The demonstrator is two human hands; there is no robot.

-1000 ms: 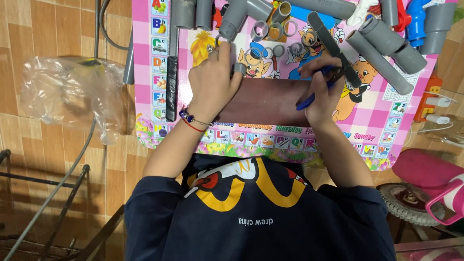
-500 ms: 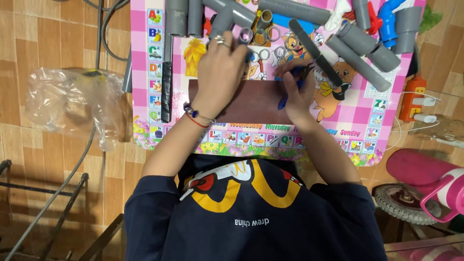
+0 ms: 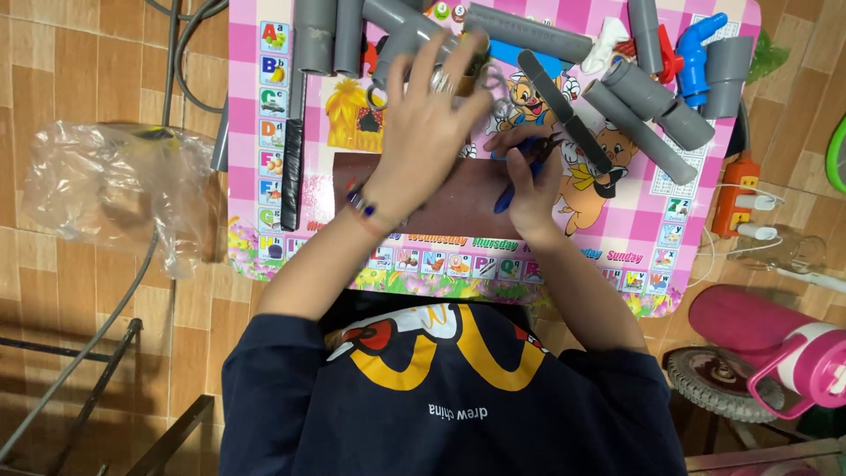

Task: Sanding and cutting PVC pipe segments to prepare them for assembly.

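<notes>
Centrally, a dark brown sheet [image 3: 458, 201] lies flat on the pink picture table [image 3: 264, 132] in the middle of the frame, and no cut or mark on it can be made out, so the work on it looks barely begun. The left hand [image 3: 427, 123] hangs above the sheet's upper edge, palm down, fingers spread toward the grey pipes [image 3: 529, 31] at the top. The right hand [image 3: 529, 189] rests on the sheet, fingers curled tight around a blue-handled tool [image 3: 511, 189].
</notes>
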